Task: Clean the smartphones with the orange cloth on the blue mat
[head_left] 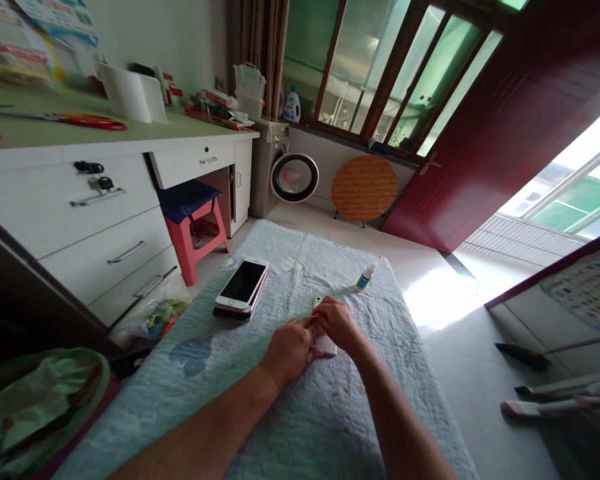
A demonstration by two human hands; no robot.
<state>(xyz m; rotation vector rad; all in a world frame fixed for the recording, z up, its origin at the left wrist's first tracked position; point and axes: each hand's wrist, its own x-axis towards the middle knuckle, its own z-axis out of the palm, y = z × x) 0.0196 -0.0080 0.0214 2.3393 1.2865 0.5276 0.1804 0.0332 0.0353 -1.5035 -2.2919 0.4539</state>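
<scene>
A white phone [326,345] lies on the surface [300,393], which has a pale blue cloth [305,257] over it. Both hands are at this phone. The left hand [291,347] is at the phone's left side. Its fingers are curled in and hold the phone by that edge, with the thumb low down. The right hand [337,320] is over the top part of the phone. Its fingers are bent and bunched close together, near the left fingers. I cannot tell if they pinch anything, because the tips are hard to see.

To the left of the white phone, and a bit farther away, a bigger phone with a black screen [243,283] sits on top of a dark one [233,315]. To the right of the white phone, and farther away, a little bottle [364,279] with a blue label stands near the right hand.
</scene>
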